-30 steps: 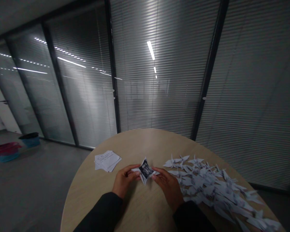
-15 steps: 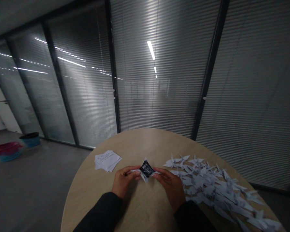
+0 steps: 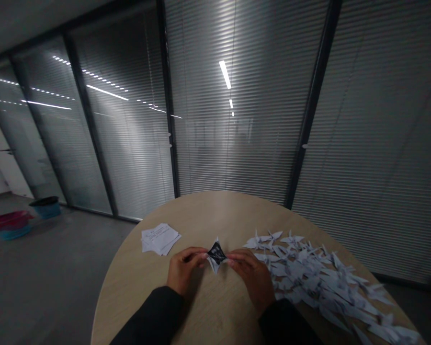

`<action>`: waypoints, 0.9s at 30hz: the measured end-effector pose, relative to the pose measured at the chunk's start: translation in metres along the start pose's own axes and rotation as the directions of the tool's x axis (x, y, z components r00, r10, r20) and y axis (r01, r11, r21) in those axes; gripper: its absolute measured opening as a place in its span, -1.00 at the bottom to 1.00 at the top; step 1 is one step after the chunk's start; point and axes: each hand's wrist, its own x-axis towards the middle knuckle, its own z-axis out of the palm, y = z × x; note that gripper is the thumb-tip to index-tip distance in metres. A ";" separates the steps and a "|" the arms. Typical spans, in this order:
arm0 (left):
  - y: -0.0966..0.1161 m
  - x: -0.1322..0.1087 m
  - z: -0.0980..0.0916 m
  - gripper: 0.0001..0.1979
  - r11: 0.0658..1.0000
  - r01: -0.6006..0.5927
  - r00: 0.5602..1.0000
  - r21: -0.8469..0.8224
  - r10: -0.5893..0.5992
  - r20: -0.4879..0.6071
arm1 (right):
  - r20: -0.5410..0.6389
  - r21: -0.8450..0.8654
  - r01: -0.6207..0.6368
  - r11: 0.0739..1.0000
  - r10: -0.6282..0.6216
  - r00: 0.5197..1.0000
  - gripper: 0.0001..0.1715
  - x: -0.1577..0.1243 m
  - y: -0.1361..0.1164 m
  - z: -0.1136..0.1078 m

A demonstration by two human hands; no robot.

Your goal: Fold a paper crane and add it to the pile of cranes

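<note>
Left hand [image 3: 181,269] on one point, right hand [image 3: 253,275] on the opposite one, both pinching the folded paper [image 3: 216,254] over the counter [image 3: 217,211], between paper sheets [image 3: 161,238] near its left edge and paper cranes [image 3: 309,273] along the right! Light, matched tension looks key: tug one side harder and those tips could tear.

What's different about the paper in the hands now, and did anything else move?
The folded paper changed a little: its dark middle looks narrower, and the white side points that showed earlier at the left hand and right hand no longer show clearly. Neither hand let go. The flat sheets and the pile of paper birds stayed put.
</note>
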 end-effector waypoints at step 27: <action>0.002 -0.004 -0.002 -0.73 0.972 -0.094 0.995 0.216 0.094 0.010 | 0.010 -0.231 -0.069 0.971 0.073 0.997 -0.70 -0.005 0.001 0.004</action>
